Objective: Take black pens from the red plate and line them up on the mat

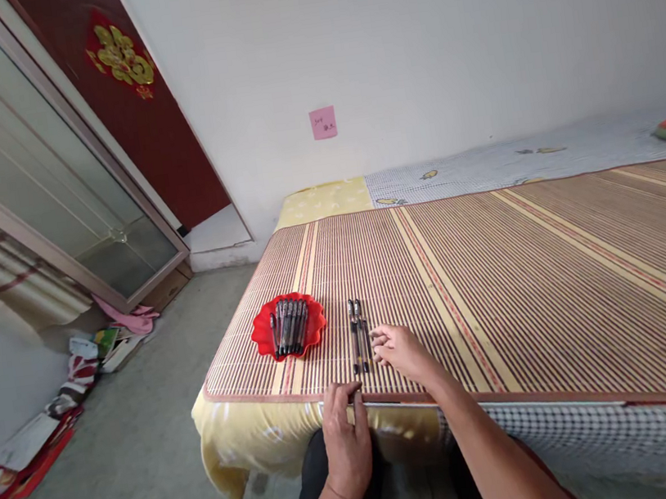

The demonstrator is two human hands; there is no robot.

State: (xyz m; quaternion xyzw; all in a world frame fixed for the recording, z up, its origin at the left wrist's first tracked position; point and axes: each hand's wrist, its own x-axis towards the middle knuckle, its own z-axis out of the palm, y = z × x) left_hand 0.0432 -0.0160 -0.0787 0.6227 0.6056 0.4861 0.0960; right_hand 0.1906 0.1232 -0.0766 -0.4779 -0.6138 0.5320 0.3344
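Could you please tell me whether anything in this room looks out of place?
The clutter at left looks untidy, lying jumbled on the floor. The pens on the mat lie side by side; nothing odd there.

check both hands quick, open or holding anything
Left hand: open, at the mat's near edge.
Right hand: half-curled beside the pens; can't tell if gripping one.

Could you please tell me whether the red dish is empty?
Not empty: the red dish holds several dark pens, lying side by side, with its red surface showing around them.
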